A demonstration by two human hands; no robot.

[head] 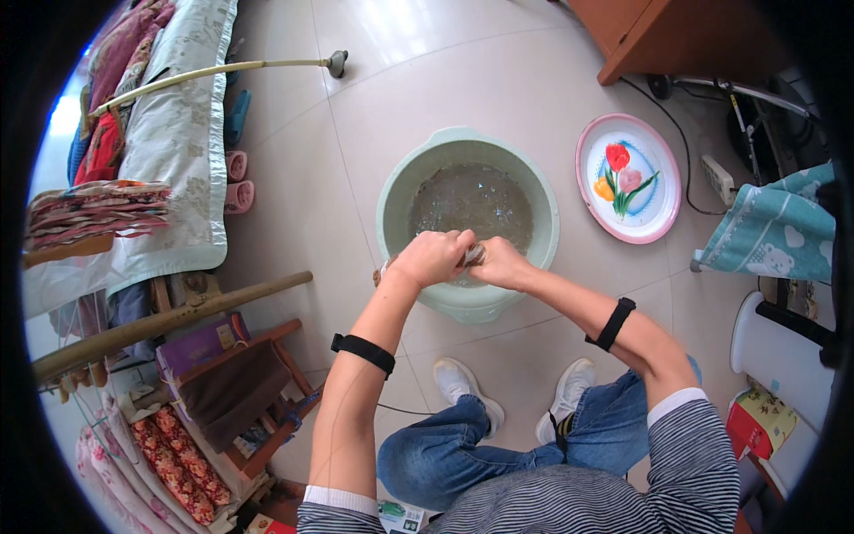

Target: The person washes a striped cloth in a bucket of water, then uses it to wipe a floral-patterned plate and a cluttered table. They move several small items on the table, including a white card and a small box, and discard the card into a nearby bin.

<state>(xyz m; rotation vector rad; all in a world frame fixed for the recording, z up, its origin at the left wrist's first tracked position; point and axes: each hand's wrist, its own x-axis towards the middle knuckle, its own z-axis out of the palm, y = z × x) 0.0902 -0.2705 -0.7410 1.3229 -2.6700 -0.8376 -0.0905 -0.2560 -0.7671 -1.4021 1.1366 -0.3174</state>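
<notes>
My left hand [435, 257] and my right hand [500, 263] are side by side over the near rim of a pale green plastic basin [388, 207]. Both are closed around a bunched, twisted brown and white cloth [474, 255]. Most of the cloth is hidden inside my fists; a short piece shows between them, and one end pokes out past my left wrist. Murky grey-brown water [470, 200] with some bubbles fills the bottom of the basin, which stands on the tiled floor.
Right of the basin lies an oval enamel tray [587, 193] painted with tulips. A power strip [718, 179] and its cord lie beyond it. A wooden pole [200, 314] and a folding chair [233, 394] are at left, near a bed [177, 133] and slippers [239, 197].
</notes>
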